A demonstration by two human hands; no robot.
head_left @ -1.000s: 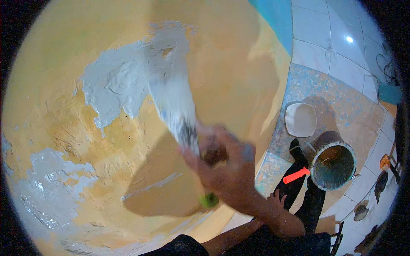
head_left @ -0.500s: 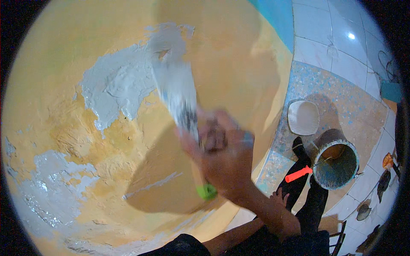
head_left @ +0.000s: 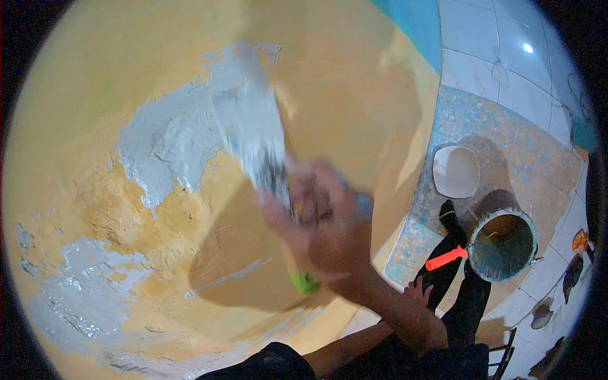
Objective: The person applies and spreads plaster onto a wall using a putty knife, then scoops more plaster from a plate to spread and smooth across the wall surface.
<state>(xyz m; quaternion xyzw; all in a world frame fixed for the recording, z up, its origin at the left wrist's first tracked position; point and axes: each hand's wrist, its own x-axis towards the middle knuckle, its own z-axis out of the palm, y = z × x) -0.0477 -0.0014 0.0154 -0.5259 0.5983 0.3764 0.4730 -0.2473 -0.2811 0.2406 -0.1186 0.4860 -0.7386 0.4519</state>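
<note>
My right hand (head_left: 323, 234), blurred, is closed around a wide putty knife (head_left: 250, 120) with a green-tipped handle (head_left: 305, 284). Its blade, smeared white, is against the yellow wall (head_left: 342, 88), on the upper patch of wet light grey filler (head_left: 164, 139). A second rough filler patch (head_left: 82, 291) shows at lower left, with bare uneven surface between the two. My left hand (head_left: 418, 291), below and right of the wall, lies with fingers spread on my dark-clad leg, holding nothing that I can see.
At right a bucket (head_left: 503, 244) with a red-handled tool (head_left: 444, 258) across its rim stands beside a white square dish (head_left: 456, 171) on a speckled floor strip (head_left: 430, 114). Beyond are white tiles (head_left: 525, 76), a teal object (head_left: 581, 133), scattered dark items (head_left: 573, 278) and dark metal legs (head_left: 506, 354).
The knife and my right hand have moved slightly up and leftward across the upper filler patch. The view has shifted a little, so the bucket and dish appear further right. My left hand stays on my leg.
</note>
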